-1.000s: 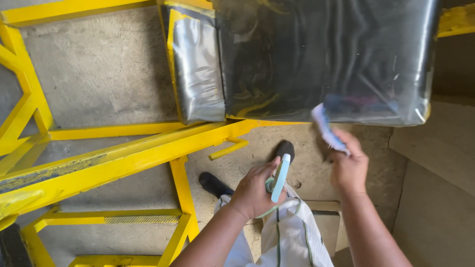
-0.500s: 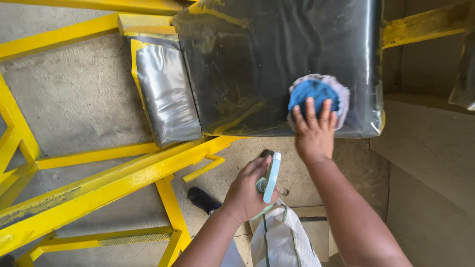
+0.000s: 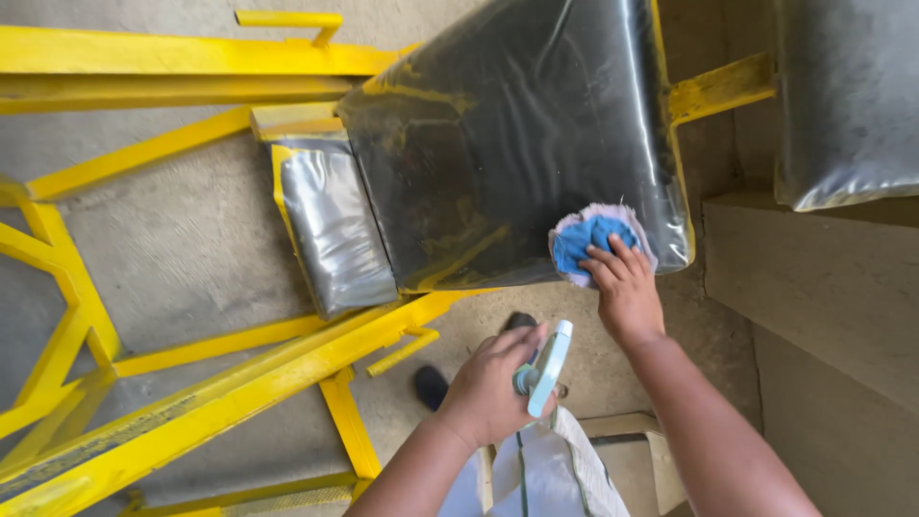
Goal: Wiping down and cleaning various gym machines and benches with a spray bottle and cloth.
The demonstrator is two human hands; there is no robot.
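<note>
Right hand [image 3: 627,292]: lay palm down, fingers spread flat on a blue cloth [image 3: 592,239] with a pale frayed edge; the grip was not closed round the cloth but pressed it against the surface beneath.

Blue cloth: rested on the near right corner of a black padded seat [image 3: 507,144], close to the pad's lower edge.

Black padded seat: large, glossy, wrapped in clear plastic film, streaked with yellow paint marks; mounted on a yellow metal frame [image 3: 239,369].

Left hand [image 3: 488,393]: held lower, in front of the body and clear of the seat; the grip was clenched round the neck of a pale green spray bottle [image 3: 546,369], the trigger head pointing upward toward the pad.

Small grey pad [image 3: 335,225]: narrow, also film-wrapped, set just beside the left edge of the black seat on the same frame.

Second black pad [image 3: 847,96]: at the upper right, partly out of view, apart from the first.

Yellow metal frame: welded bars and angled struts running across the left and lower parts of the view.

Concrete floor [image 3: 182,239]: grey, rough, seen beneath the frame.

Dark shoe [image 3: 431,386]: visible on the floor below the left hand.
</note>
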